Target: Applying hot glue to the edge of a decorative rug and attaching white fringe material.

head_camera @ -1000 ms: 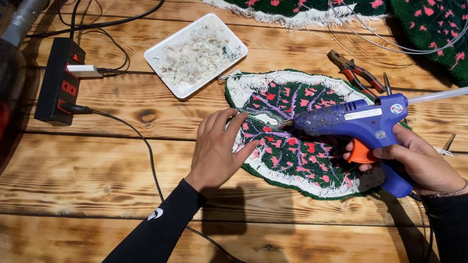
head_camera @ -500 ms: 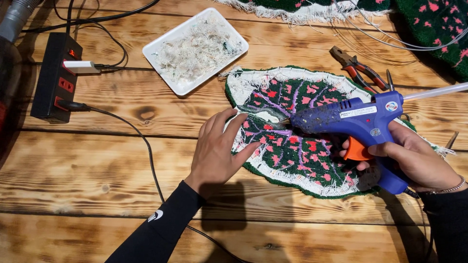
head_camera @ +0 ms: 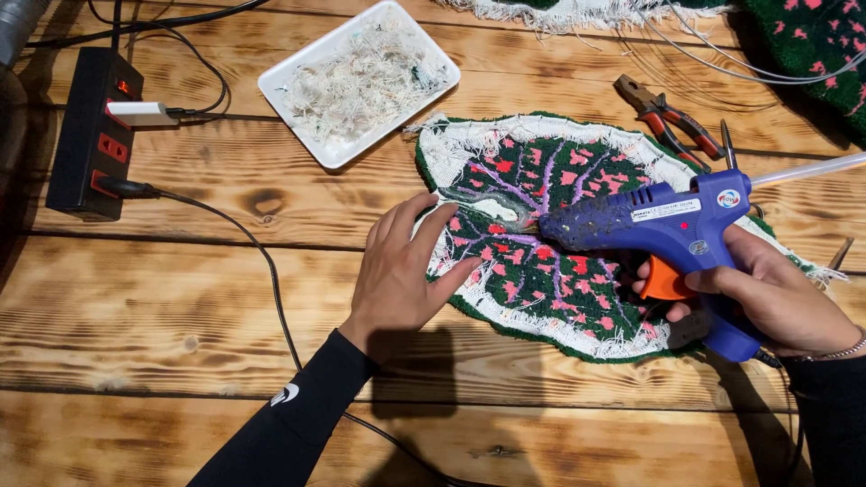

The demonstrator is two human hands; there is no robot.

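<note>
Your left hand (head_camera: 401,275): flat, unclenched, pressing one leaf-shaped rug piece (head_camera: 577,230) on the counter (head_camera: 135,298) | your right hand (head_camera: 767,289): clenched around one glue gun (head_camera: 667,230), nozzle on the rug piece | one tray (head_camera: 359,81) | one pliers (head_camera: 666,115)

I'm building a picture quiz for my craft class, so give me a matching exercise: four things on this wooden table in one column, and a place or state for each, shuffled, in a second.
Things:
1. blue hot glue gun with orange trigger
2. white rectangular tray of thread scraps
3. black power strip with red switches
4. red-handled pliers

Places or states:
A. at the table's far left edge, with cables plugged in
B. held in the right hand, nozzle on the green leaf-shaped tufted piece
C. lying beyond that piece's right end
D. beyond the left hand

Pairs: 1-B, 2-D, 3-A, 4-C
</note>
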